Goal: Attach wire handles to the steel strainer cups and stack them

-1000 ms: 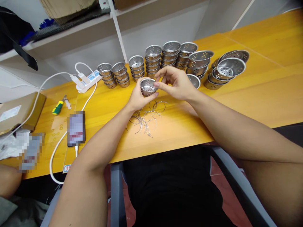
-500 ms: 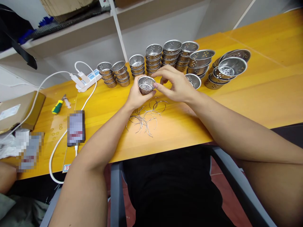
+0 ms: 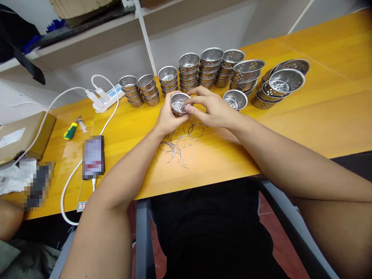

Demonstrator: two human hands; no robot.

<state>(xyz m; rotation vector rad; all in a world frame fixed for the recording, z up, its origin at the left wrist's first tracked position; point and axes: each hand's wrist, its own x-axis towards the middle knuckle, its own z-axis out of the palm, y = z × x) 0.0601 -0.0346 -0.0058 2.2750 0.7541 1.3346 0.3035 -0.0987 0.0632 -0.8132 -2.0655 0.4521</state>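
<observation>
My left hand [image 3: 168, 115] is wrapped around a small perforated metal cup [image 3: 177, 101], held tilted with its mouth toward me. At the cup's right side, the thumb and forefinger of my right hand [image 3: 210, 107] are pinched together over the rim. They hold a thin metal wire, mostly hidden by the fingertips. Below both hands a loose heap of curved metal wires [image 3: 177, 149] lies on the wooden table [image 3: 215, 159]. One larger perforated cup [image 3: 236, 100] stands just behind my right wrist.
Stacks of perforated cups [image 3: 189, 68] line the back of the table, with larger ones [image 3: 286, 83] at right. To the left are a power strip [image 3: 109, 99], a phone [image 3: 93, 159] on a white cable, a screwdriver [image 3: 70, 131] and a cardboard box [image 3: 26, 135]. Another person's arm [image 3: 10, 219] shows at far left.
My right fingers have moved slightly down and in over the cup's rim, and the wire there has become mostly hidden. My left hand keeps its hold on the cup.
</observation>
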